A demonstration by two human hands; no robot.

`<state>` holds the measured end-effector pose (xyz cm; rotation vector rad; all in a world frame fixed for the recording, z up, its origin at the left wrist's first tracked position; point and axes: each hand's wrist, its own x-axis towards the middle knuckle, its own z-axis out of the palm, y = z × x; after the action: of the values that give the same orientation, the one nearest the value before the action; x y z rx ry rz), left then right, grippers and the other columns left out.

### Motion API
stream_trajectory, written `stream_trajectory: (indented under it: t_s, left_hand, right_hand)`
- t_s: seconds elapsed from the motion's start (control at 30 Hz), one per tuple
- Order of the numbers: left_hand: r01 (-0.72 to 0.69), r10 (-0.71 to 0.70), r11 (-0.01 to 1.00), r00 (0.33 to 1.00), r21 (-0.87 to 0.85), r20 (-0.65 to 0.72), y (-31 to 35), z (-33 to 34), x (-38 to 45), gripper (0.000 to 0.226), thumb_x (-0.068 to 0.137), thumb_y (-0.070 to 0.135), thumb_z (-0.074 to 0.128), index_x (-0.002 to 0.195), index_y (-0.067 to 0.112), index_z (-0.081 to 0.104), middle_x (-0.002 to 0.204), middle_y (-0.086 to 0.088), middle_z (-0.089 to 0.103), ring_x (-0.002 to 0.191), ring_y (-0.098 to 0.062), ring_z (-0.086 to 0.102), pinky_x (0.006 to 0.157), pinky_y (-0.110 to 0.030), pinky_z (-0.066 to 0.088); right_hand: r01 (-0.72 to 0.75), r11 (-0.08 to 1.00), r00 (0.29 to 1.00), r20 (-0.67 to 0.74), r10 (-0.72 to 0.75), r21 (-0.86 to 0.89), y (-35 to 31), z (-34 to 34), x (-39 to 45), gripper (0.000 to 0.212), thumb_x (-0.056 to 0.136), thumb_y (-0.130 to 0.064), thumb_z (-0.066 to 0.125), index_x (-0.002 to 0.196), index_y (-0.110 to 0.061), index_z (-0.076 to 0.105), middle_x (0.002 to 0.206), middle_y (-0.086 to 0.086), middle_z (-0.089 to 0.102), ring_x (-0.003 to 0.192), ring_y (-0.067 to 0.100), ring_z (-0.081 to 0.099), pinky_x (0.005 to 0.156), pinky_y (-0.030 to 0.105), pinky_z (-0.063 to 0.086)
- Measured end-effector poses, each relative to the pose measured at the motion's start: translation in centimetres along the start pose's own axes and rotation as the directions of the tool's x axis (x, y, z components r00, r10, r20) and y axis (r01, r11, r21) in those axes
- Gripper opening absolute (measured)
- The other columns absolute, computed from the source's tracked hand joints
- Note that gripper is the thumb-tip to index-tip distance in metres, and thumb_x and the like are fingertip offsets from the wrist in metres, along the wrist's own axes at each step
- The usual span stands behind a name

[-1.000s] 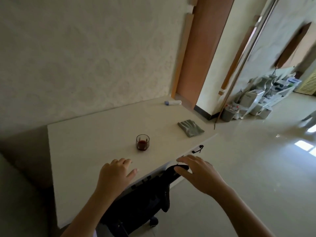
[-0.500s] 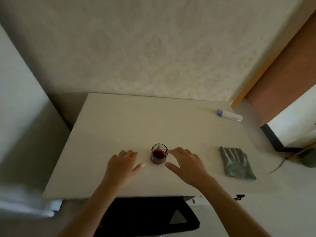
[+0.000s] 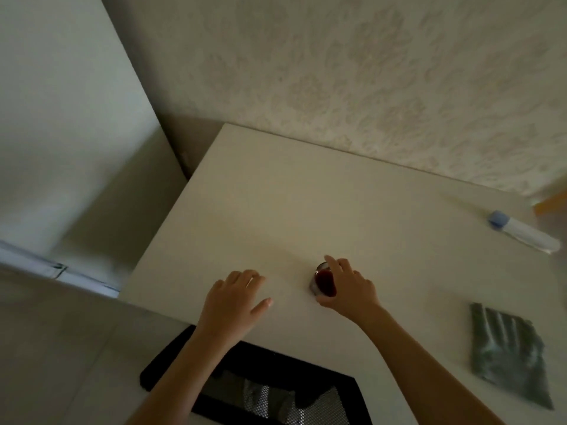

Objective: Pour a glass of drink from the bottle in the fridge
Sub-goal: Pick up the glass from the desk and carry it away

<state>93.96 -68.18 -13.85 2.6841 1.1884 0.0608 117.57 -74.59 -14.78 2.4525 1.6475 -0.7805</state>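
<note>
I see the glass (image 3: 323, 282) on the surface (image 3: 276, 210) at five o'clock, already holding dark red drink, so pouring looks done; my right hand (image 3: 346, 286) curls around it; my left hand (image 3: 234, 297) rests flat, empty; no bottle in view.

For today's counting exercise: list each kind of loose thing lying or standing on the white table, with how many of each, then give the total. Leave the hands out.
Glass with dark red drink, right hand around it: 1
Grey glove: 1
White tube with a blue cap: 1
Total on the table: 3
</note>
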Motion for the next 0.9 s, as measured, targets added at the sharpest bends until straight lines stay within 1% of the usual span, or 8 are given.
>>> stream_trajectory:
  t_s: [0.1,0.3,0.47,0.57,0.73,0.9]
  left_hand:
    - [0.012,-0.012,0.999,1.000,-0.031,0.002,-1.0,0.6,0.6,0.048,0.083,0.051,0.034,0.108,0.019,0.061,0.107,0.003,0.063,0.092,-0.018,0.061,0.065,-0.032,0.049]
    - [-0.017,0.017,0.998,1.000,-0.057,0.007,-1.7,1.8,1.9,0.045,0.081,0.050,0.037,0.104,0.020,0.062,0.104,0.003,0.064,0.088,-0.021,0.062,0.062,-0.033,0.049]
    - [-0.010,0.008,0.997,1.000,-0.078,-0.028,-1.9,1.4,1.4,0.042,0.081,0.048,0.039,0.103,0.021,0.063,0.102,0.004,0.065,0.086,-0.019,0.063,0.061,-0.032,0.048]
    - [0.010,-0.015,0.996,0.998,-0.091,-0.055,-2.1,0.7,0.3,0.040,0.081,0.046,0.039,0.102,0.021,0.063,0.101,0.005,0.065,0.086,-0.018,0.063,0.061,-0.032,0.048]
    - [0.077,-0.084,0.994,0.992,-0.080,-0.091,-1.5,-0.6,-1.7,0.040,0.080,0.047,0.039,0.099,0.022,0.063,0.099,0.006,0.065,0.083,-0.017,0.063,0.061,-0.031,0.047]
    - [0.136,-0.146,0.988,0.974,-0.068,-0.172,0.6,-2.4,-4.3,0.038,0.078,0.046,0.042,0.095,0.021,0.064,0.092,0.005,0.066,0.077,-0.019,0.064,0.058,-0.032,0.047]
  right_hand:
    - [-0.015,1.000,1.000,0.018,0.015,0.000,-0.1,0.3,0.9,0.085,0.074,-0.050,0.065,0.142,-0.027,0.020,0.137,0.004,0.037,0.113,0.029,0.052,0.085,0.041,0.049]
    - [-0.043,0.999,0.999,-0.030,0.042,-0.025,-0.7,0.6,1.3,0.074,0.071,-0.052,0.065,0.131,-0.023,0.032,0.123,0.006,0.047,0.097,0.028,0.059,0.077,0.036,0.051]
    - [-0.048,0.998,0.996,-0.070,0.051,0.047,-1.0,0.5,0.9,0.072,0.069,-0.053,0.068,0.127,-0.026,0.036,0.119,0.003,0.051,0.092,0.025,0.060,0.075,0.034,0.051]
    - [-0.041,0.994,0.994,-0.098,0.051,0.105,-1.4,-0.1,0.4,0.069,0.069,-0.055,0.067,0.126,-0.027,0.038,0.116,0.001,0.052,0.093,0.024,0.061,0.072,0.030,0.046]
    - [0.048,0.996,0.989,-0.147,-0.036,0.080,-2.4,-2.2,-1.2,0.070,0.067,-0.057,0.068,0.125,-0.030,0.040,0.116,-0.001,0.055,0.093,0.022,0.061,0.073,0.028,0.046]
    - [0.187,0.982,0.970,-0.161,-0.182,0.013,-3.4,-5.0,-3.6,0.072,0.063,-0.058,0.069,0.124,-0.033,0.040,0.116,-0.003,0.056,0.094,0.019,0.060,0.075,0.028,0.047]
